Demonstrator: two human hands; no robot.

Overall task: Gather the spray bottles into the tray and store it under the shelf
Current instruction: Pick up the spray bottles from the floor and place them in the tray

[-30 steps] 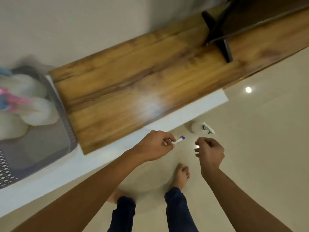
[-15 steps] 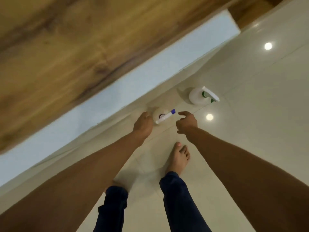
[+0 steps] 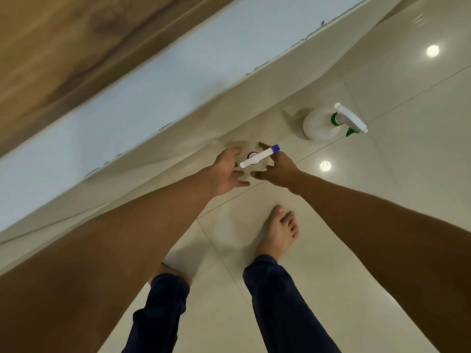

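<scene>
We are cupping our left hand (image 3: 225, 171) and right hand (image 3: 279, 169) around the round sides of the blue-tipped spray bottle (image 3: 254, 160) standing on the floor (image 3: 382, 225), fingers curled but not squeezing yet, and it is looking light, smooth and slippery.

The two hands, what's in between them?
A white spray bottle with a blue nozzle tip stands on the floor between the left hand and right hand, in the head view.
</scene>
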